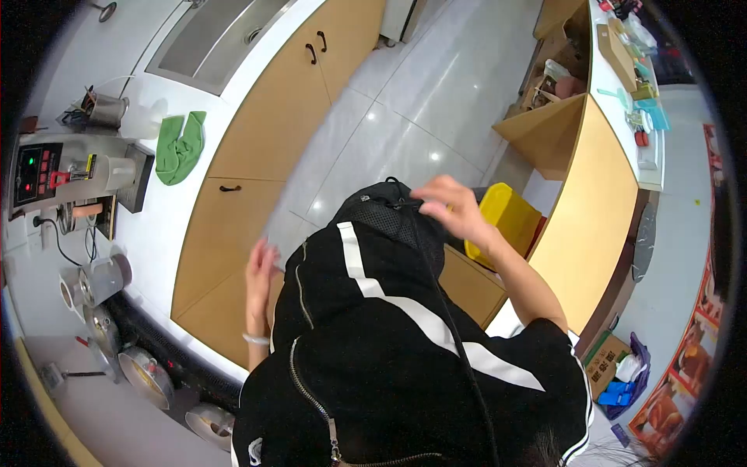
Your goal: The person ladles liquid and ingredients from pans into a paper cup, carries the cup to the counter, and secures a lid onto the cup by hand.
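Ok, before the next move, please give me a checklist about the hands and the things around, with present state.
1. Left hand empty: ok, nothing shows in it, though it is blurred.
2. Right hand off the black mesh fabric: cannot tell; they meet in this view.
3. Right hand apart from the yellow container: cannot tell; they overlap in view.
4. Green cloth on the white counter: ok.
5. Far-right cupboard closed: not ok, contents show.

One head cam, looking fwd & steeply down, v. close above black jacket; wide view takes in tiled floor beyond it, sink to its upper L.
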